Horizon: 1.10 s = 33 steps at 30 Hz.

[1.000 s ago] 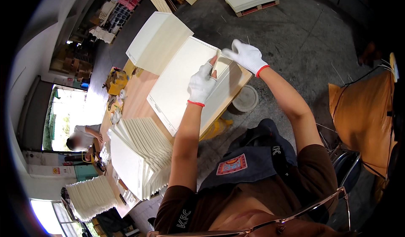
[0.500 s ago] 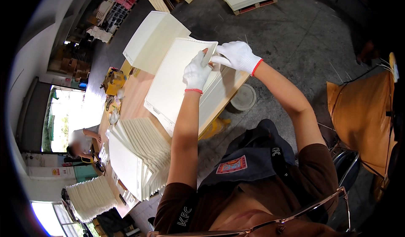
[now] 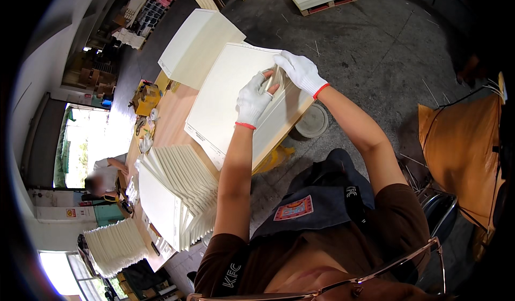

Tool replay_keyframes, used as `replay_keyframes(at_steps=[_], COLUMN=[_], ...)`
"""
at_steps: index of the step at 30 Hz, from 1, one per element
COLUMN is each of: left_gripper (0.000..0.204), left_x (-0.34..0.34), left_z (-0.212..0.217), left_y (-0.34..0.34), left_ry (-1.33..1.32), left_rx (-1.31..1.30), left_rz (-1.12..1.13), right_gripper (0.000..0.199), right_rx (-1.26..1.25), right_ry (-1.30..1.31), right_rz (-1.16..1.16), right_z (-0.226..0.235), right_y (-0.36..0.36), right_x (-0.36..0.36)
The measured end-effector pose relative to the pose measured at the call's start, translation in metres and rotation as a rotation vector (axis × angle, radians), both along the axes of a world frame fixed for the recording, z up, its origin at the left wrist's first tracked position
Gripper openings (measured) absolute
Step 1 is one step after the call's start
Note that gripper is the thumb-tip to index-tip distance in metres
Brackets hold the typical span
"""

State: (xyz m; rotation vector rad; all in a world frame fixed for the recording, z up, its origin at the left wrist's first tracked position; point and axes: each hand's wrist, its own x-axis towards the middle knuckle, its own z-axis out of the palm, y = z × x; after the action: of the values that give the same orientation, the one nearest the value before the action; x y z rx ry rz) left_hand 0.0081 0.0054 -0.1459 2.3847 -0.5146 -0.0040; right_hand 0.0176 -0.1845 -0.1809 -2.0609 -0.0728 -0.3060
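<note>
A large white sheet (image 3: 230, 86) lies over others on the wooden table in front of me, its right edge curled up between my hands. My left hand (image 3: 254, 101), in a white glove with a red cuff, rests on the sheet beside the curl. Its thumb and fingers are apart, and bare fingertips show. My right hand (image 3: 301, 73), gloved the same way, is closed around the far right corner of the sheet, its fingers partly hidden behind the bent edge.
Fanned white sheets (image 3: 177, 188) are piled at the near left, and a folded pale board (image 3: 204, 43) stands behind. Yellow tape-like supplies (image 3: 146, 100) line the table's left side. Another person (image 3: 107, 175) works at the far left. A round lidded bucket (image 3: 312, 120) stands beside the table.
My left thumb and fingers have spread apart and moved slightly back from the edge. My right hand has closed on the sheet's corner, and the edge now curls more.
</note>
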Motion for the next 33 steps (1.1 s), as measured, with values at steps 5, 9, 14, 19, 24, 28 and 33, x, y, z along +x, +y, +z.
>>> replay_keyframes(at_steps=[5,9,14,19,24,28,33], left_gripper=[0.043,0.039,0.035,0.036,0.039,0.036,0.033], left_x=[0.000,0.002,0.003,-0.003,-0.005,-0.006,-0.004], left_z=[0.003,-0.004,-0.006,-0.002,0.003,0.001,-0.004], left_y=[0.002,0.003,0.002,-0.001,-0.003,-0.002,-0.002], left_ry=[0.007,-0.046,-0.132,-0.016,-0.123,-0.094,-0.240], left_rx=[-0.038,-0.137,-0.013,0.065,0.079,0.041,-0.003], left_rz=[-0.040,-0.010,-0.012,0.021,-0.006,0.012,-0.026], right_gripper=[0.055,0.055,0.055,0.054,0.054,0.053,0.053], right_rx=[0.000,-0.029,-0.095,-0.069,-0.053,-0.055,-0.039], right_ry=[-0.023,-0.029,-0.001,-0.023,-0.027,-0.022,-0.022], right_rz=[0.009,-0.020,-0.016,-0.024,-0.023,-0.028,-0.022], right_z=[-0.005,-0.008,-0.008,-0.009,-0.010,-0.011,-0.011], right_y=[0.000,0.001,0.002,0.001,0.001,0.002,0.002], right_x=[0.001,0.001,0.004,0.003,0.002,0.003,0.004])
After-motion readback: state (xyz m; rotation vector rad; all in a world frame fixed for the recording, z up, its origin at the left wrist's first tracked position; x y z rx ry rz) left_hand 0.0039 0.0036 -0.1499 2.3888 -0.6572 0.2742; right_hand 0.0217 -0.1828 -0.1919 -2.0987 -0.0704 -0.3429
